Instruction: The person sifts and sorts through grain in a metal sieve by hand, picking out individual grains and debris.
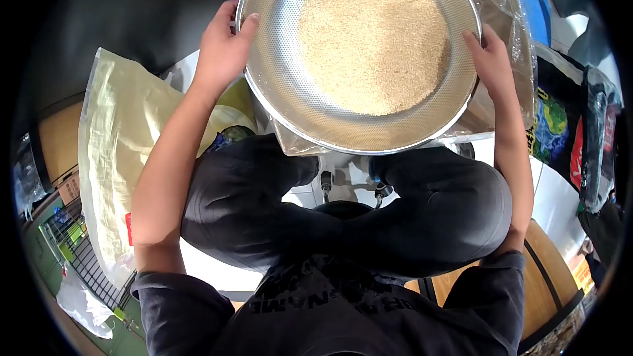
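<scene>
A wide round metal sieve [280,102] is held out in front of me, above my knees. On its perforated bottom lies a broad heap of pale tan grain [372,36], gathered toward the middle and right. My left hand [226,43] grips the rim on the left side, thumb over the edge. On the opposite side my right hand [489,59] grips the rim the same way. The fingers of both hands are partly hidden behind the sieve. Beneath it a clear plastic bag [484,115] shows around the edges; what it rests on is hidden.
A tall translucent yellowish sack [119,132] stands to my left, near a wire rack [82,260] and a white plastic bag [82,303]. Printed dark packaging [550,118] is on the right, with a blue object [531,0] farther back. A wooden surface [544,277] lies behind my right elbow.
</scene>
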`<action>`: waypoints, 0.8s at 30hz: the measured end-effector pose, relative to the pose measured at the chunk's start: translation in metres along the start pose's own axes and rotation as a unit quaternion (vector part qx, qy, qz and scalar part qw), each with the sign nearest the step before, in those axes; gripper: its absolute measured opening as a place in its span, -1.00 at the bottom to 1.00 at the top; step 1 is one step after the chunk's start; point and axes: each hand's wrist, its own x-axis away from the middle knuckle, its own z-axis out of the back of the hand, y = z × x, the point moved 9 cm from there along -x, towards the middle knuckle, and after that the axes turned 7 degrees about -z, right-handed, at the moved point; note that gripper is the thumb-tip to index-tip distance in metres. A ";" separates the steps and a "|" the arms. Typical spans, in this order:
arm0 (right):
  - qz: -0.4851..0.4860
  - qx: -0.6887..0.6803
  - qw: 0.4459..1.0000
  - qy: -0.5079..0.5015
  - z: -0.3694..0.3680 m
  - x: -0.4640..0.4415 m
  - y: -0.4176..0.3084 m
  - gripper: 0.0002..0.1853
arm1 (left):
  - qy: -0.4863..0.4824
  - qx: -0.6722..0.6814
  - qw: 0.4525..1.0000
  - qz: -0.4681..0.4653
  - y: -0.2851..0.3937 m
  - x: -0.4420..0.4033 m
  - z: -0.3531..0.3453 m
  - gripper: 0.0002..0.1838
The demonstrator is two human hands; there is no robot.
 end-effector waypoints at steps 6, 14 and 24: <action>0.313 0.173 0.922 0.151 0.004 0.043 -0.108 -0.63 | 0.027 0.046 0.999 -0.006 0.013 0.006 0.005 -0.45; 0.267 0.092 0.908 -0.310 -0.094 0.047 -0.094 -0.80 | -0.123 0.042 0.986 0.100 0.035 0.059 -0.010 -0.35; 0.337 0.179 0.860 -0.339 -0.102 0.035 -0.090 -0.84 | 0.032 0.377 0.861 0.340 0.027 0.135 -0.057 -0.52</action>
